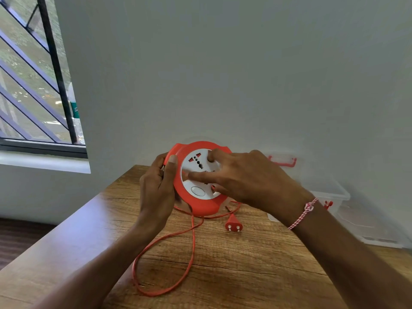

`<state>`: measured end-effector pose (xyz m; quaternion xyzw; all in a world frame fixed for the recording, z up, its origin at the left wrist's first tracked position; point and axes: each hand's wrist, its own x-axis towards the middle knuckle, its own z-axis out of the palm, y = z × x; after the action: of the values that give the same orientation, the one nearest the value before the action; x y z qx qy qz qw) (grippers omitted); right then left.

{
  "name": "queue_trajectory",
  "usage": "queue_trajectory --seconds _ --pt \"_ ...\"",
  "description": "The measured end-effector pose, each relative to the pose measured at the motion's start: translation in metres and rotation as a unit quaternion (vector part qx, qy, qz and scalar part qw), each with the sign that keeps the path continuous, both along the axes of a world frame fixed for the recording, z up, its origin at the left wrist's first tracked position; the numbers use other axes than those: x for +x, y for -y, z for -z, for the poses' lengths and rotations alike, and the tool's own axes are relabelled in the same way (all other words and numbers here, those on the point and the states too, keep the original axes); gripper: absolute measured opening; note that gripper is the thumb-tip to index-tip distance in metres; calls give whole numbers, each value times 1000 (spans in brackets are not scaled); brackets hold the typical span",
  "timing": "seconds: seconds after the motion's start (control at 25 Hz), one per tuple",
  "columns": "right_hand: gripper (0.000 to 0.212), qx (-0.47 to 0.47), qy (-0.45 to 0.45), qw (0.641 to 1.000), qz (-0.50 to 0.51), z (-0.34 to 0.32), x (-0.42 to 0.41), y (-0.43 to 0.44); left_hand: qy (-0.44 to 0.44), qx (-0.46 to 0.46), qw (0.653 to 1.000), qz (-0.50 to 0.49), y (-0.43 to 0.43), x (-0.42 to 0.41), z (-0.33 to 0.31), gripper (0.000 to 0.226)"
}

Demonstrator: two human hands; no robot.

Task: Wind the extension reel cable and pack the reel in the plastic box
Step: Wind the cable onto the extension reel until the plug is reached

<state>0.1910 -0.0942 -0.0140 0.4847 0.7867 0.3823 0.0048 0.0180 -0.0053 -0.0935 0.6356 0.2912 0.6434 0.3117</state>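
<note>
An orange round extension reel [200, 206] with a white socket face is held tilted above the wooden table [256, 253]. My left hand [158, 186] grips its left rim, thumb on the front edge. My right hand [243, 179] lies over the white socket face, fingers spread and pressing on it. The orange cable [191, 248] hangs from the reel's bottom and lies in a loose loop on the table. Its two-pin plug [233, 224] rests on the table just below the reel. The clear plastic box [330, 192] with red latches stands at the right against the wall.
The box's clear lid [376, 230] lies flat on the table in front of the box. A grey wall runs close behind the table. A barred window [33, 85] is at the upper left. The table's left edge drops to a dark floor.
</note>
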Motion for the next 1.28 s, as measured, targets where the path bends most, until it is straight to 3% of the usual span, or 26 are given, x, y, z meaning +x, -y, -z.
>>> queue_trajectory --seconds 0.12,0.28,0.44,0.72,0.8,0.88,0.96,1.08,1.28 --pt "68 30 -10 999 -13 3 1 -2 -14 0 1000 9 -1 2 1 32" --pt "64 83 -138 987 -11 18 -3 -7 -35 13 999 -2 -2 3 6 37" --pt "68 83 -313 944 59 32 -26 -4 -42 25 999 -21 -2 2 9 42" --pt "68 10 -522 849 79 38 -26 -11 -39 39 998 -6 5 4 7 34" --pt "63 28 -470 880 64 28 -22 -7 -24 24 999 -6 3 4 6 38" --pt "56 48 -330 942 22 12 -14 -2 -7 8 1000 -11 0 3 4 35" --pt "52 43 -184 982 -18 0 -6 1 3 -1 1000 -11 -1 1 2 32" --pt "60 32 -69 997 -7 2 0 -2 5 -7 1000 -7 -2 1 2 35" --pt "72 20 -24 999 -27 5 7 -6 14 -26 999 23 1 2 2 44"
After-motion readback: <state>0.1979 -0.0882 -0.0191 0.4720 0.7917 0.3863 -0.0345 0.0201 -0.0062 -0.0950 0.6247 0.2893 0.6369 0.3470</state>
